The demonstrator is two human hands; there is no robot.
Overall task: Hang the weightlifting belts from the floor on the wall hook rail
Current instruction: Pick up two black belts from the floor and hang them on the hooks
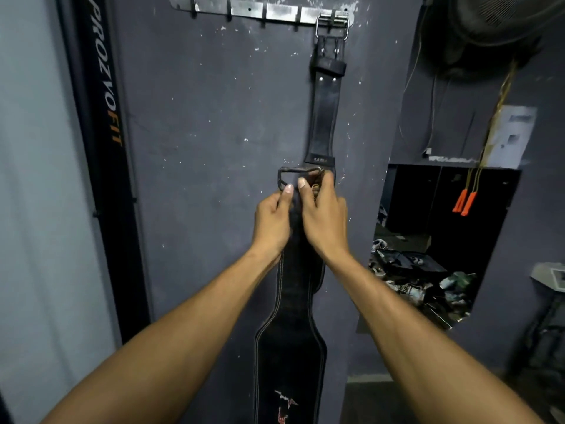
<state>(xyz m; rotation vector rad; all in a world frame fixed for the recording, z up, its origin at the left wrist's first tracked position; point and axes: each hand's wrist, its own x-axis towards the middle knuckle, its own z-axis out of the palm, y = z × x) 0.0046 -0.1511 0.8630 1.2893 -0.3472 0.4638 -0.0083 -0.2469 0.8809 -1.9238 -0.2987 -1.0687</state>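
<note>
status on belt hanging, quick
Left hand and right hand both gripping second belt below its buckle. First belt hung on hook rail. Other hooks free.

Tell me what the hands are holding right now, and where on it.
Both hands, left and right, grip the second belt at its top end, just under its buckle; the rest hangs down.

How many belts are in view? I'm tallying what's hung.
2: one belt hangs by its buckle from the hook rail; the second belt is held below it in both hands. Others may lie out of view.
</note>
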